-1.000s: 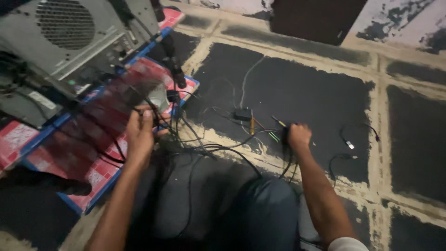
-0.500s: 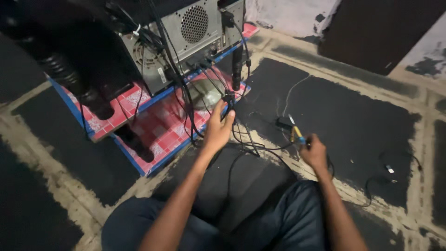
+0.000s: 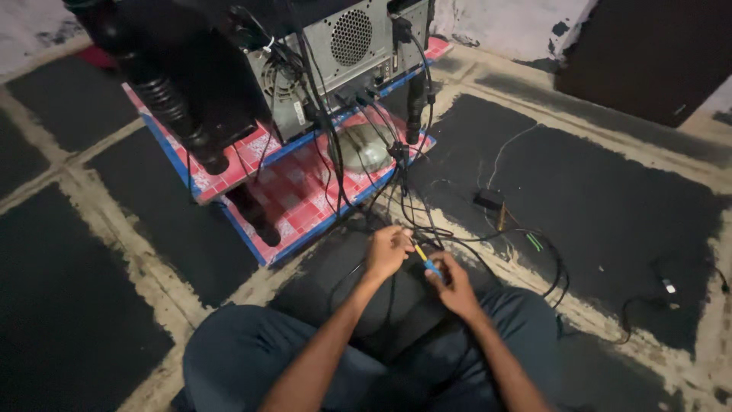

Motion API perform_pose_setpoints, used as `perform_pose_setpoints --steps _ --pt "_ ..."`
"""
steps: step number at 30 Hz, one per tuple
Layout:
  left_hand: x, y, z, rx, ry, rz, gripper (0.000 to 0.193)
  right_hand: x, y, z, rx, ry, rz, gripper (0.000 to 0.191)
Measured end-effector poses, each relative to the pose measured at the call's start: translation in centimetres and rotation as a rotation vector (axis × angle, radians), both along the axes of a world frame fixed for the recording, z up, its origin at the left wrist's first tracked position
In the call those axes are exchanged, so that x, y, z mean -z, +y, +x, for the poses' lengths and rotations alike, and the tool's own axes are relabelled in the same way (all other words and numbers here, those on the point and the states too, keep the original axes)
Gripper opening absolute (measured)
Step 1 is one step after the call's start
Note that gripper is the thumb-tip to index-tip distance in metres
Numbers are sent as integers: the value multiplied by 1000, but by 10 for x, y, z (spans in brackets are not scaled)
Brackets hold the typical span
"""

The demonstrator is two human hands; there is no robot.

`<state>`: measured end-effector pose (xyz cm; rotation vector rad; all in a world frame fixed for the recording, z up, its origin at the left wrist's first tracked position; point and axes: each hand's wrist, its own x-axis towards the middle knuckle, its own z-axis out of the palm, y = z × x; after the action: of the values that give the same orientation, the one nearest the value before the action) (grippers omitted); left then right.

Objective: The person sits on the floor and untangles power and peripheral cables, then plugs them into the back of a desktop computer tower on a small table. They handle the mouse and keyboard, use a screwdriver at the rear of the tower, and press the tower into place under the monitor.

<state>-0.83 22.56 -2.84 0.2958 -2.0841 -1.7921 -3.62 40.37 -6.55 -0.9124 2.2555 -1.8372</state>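
Head view, seated on the floor. My left hand (image 3: 387,250) and right hand (image 3: 455,284) meet just above my lap, both closed on a small screwdriver (image 3: 425,259) with a yellow shaft end and blue handle: the left grip pinches the yellow end, the right grip is clamped around the blue end. I judge the tool light, rigid and slim, apt to roll in the fingers, so the hold belongs on the thicker blue handle. Black cables (image 3: 427,229) run directly under and beside both hands, touching or nearly so; they look limp and easily snagged. They lead up to the back of a computer case (image 3: 358,46) standing on a low red-and-blue patterned shelf (image 3: 290,206). A small black adapter (image 3: 489,200) lies on the floor beyond the hands, with a green-marked item (image 3: 534,242) near it, too small to identify. Another connector (image 3: 669,287) lies well apart at right. The cable tangle is the main obstruction.
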Motion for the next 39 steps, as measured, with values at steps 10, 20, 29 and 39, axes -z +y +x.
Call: perform_pose_setpoints --steps 10,20,29,39 --pt "15 24 -15 41 -55 178 26 -16 24 3 228 327 85 23" --pt "73 165 -97 4 41 -59 54 -11 136 -115 542 34 1110 22" --pt "130 163 -120 -1 47 -71 48 26 150 -165 657 -16 1101 30" --pt "138 115 -28 202 -146 223 42 40 77 -207 697 5 994 36"
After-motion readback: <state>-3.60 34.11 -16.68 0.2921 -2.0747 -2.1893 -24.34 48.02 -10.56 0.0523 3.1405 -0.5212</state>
